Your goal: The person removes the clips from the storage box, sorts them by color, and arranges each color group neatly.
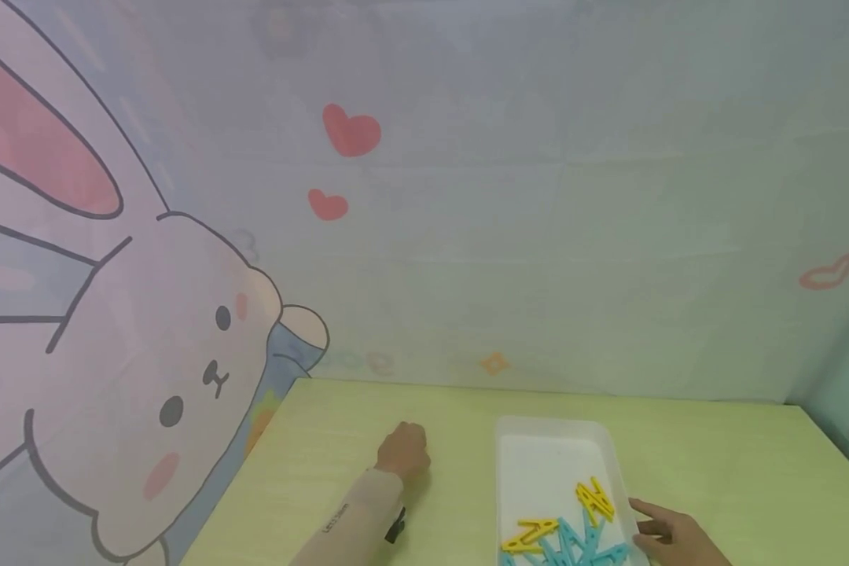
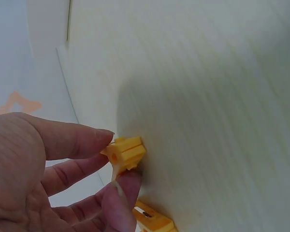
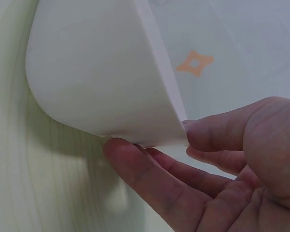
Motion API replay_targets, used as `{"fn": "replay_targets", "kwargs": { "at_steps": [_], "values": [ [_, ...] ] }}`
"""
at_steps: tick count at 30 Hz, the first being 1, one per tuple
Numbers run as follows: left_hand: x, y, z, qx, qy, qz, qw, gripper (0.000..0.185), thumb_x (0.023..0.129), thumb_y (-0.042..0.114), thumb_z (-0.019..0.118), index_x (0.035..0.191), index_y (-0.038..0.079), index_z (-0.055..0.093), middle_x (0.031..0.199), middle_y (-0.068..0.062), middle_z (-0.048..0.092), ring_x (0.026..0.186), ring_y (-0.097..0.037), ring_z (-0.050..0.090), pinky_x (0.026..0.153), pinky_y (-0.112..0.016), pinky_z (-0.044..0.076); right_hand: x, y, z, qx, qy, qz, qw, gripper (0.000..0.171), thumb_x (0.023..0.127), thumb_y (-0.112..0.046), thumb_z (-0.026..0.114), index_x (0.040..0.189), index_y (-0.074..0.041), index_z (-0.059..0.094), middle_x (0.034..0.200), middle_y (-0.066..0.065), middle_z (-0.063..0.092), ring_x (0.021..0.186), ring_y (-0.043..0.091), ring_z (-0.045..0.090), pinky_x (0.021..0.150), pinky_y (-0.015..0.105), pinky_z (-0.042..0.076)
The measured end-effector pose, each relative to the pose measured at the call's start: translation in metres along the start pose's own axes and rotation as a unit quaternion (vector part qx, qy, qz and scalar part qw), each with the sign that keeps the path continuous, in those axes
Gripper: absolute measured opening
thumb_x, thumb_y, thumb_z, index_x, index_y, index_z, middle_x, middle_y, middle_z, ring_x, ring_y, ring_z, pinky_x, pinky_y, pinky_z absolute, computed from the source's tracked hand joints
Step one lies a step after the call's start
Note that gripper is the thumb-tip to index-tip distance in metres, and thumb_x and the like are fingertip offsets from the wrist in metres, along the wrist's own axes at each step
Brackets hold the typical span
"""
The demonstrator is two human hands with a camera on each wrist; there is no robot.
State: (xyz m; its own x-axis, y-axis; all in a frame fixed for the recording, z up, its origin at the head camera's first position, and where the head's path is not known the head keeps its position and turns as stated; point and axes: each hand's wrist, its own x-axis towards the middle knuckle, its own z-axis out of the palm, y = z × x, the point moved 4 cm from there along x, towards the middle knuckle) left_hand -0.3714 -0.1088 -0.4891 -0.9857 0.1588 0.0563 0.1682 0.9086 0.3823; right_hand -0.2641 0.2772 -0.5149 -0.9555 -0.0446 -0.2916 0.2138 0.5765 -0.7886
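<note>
My left hand (image 1: 405, 452) is over the table, left of the white tray (image 1: 541, 427). In the left wrist view, its fingers pinch a yellow clothespin (image 2: 130, 153) close to the tabletop. A second yellow clothespin (image 2: 157, 222) shows just below that hand, partly cut off by the frame. At the tray's right side, my right hand (image 1: 679, 538) grips the tray. The right wrist view has the thumb at the tray rim (image 3: 164, 72) and other fingers against its lower side. Inside the tray lie yellow clothespins (image 1: 531, 536) and several light blue clothespins (image 1: 569, 542).
The pale green table (image 1: 722, 464) runs back to a wall cloth (image 1: 573, 196) printed with a rabbit and hearts. The tray's near end is cut off at the bottom of the head view.
</note>
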Motion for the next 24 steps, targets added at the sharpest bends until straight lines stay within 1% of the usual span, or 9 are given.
{"fn": "replay_targets", "kwargs": {
  "at_steps": [4, 7, 9, 12, 14, 19, 22, 24],
  "values": [
    [-0.0006, -0.0036, -0.0001, 0.009, 0.006, 0.009, 0.9999, 0.009, 0.077, -0.004, 0.067, 0.085, 0.0, 0.064, 0.083, -0.011, 0.057, 0.074, -0.028, 0.058, 0.064, -0.044, 0.054, 0.0017, -0.0007, 0.0011, -0.01, -0.003, -0.002, 1.0, 0.06, 0.091, -0.011, 0.07, 0.139, 0.013, 0.044, 0.109, 0.025, 0.066, 0.095, 0.037, 0.067, 0.077, 0.047, 0.056],
    [-0.0025, -0.0027, -0.0012, 0.001, 0.01, 0.016, 0.9998, 0.008, 0.077, -0.003, 0.068, 0.085, -0.002, 0.065, 0.083, -0.012, 0.058, 0.075, -0.029, 0.059, 0.064, -0.045, 0.055, 0.0018, 0.0002, 0.0003, -0.019, -0.009, -0.006, 1.0, 0.06, 0.091, -0.011, 0.07, 0.139, 0.014, 0.043, 0.109, 0.026, 0.066, 0.096, 0.038, 0.066, 0.079, 0.048, 0.055],
    [-0.0033, -0.0027, -0.001, -0.005, 0.01, 0.014, 0.9998, 0.008, 0.077, -0.003, 0.069, 0.085, -0.002, 0.066, 0.083, -0.013, 0.058, 0.074, -0.029, 0.059, 0.063, -0.045, 0.055, 0.001, 0.0009, 0.0002, -0.015, -0.013, -0.01, 1.0, 0.06, 0.092, -0.011, 0.069, 0.138, 0.014, 0.043, 0.109, 0.027, 0.066, 0.096, 0.04, 0.066, 0.079, 0.049, 0.055],
    [-0.0039, -0.0016, 0.0006, -0.016, 0.011, 0.008, 0.9998, 0.007, 0.077, -0.004, 0.069, 0.083, -0.002, 0.066, 0.082, -0.013, 0.059, 0.068, -0.026, 0.058, 0.059, -0.041, 0.054, 0.0012, 0.0028, -0.0016, -0.005, -0.014, -0.009, 1.0, 0.06, 0.092, -0.012, 0.07, 0.139, 0.014, 0.043, 0.109, 0.027, 0.066, 0.096, 0.04, 0.066, 0.079, 0.049, 0.055],
    [-0.0037, -0.0015, 0.0011, -0.016, 0.014, 0.006, 0.9998, 0.006, 0.077, -0.004, 0.069, 0.081, -0.001, 0.066, 0.081, -0.012, 0.058, 0.067, -0.024, 0.056, 0.058, -0.041, 0.053, 0.0021, 0.0034, -0.0025, -0.002, -0.015, -0.008, 1.0, 0.061, 0.092, -0.012, 0.07, 0.139, 0.014, 0.042, 0.109, 0.027, 0.066, 0.096, 0.04, 0.066, 0.078, 0.049, 0.055],
    [-0.0035, -0.001, -0.0012, -0.026, 0.017, 0.001, 0.9995, 0.006, 0.076, -0.004, 0.067, 0.079, 0.0, 0.065, 0.08, -0.012, 0.057, 0.065, -0.025, 0.054, 0.056, -0.042, 0.052, 0.0045, 0.0024, -0.004, -0.008, -0.013, -0.005, 1.0, 0.06, 0.092, -0.012, 0.07, 0.139, 0.014, 0.043, 0.11, 0.027, 0.065, 0.096, 0.039, 0.066, 0.079, 0.048, 0.055],
    [-0.0033, -0.0014, -0.0032, -0.03, 0.015, -0.006, 0.9994, 0.005, 0.076, -0.004, 0.066, 0.079, 0.0, 0.065, 0.081, -0.012, 0.057, 0.063, -0.024, 0.053, 0.054, -0.04, 0.051, 0.0055, 0.0016, -0.0042, -0.015, -0.015, -0.009, 1.0, 0.06, 0.092, -0.013, 0.069, 0.139, 0.014, 0.043, 0.11, 0.028, 0.065, 0.097, 0.039, 0.066, 0.079, 0.048, 0.055],
    [-0.0031, -0.002, -0.0047, -0.028, 0.017, -0.009, 0.9994, 0.006, 0.076, -0.003, 0.066, 0.081, -0.001, 0.066, 0.082, -0.013, 0.058, 0.062, -0.023, 0.052, 0.053, -0.038, 0.05, 0.007, 0.001, -0.004, -0.018, -0.014, -0.003, 1.0, 0.06, 0.092, -0.013, 0.07, 0.139, 0.013, 0.043, 0.111, 0.027, 0.065, 0.097, 0.038, 0.066, 0.079, 0.048, 0.055]
  ]
}}
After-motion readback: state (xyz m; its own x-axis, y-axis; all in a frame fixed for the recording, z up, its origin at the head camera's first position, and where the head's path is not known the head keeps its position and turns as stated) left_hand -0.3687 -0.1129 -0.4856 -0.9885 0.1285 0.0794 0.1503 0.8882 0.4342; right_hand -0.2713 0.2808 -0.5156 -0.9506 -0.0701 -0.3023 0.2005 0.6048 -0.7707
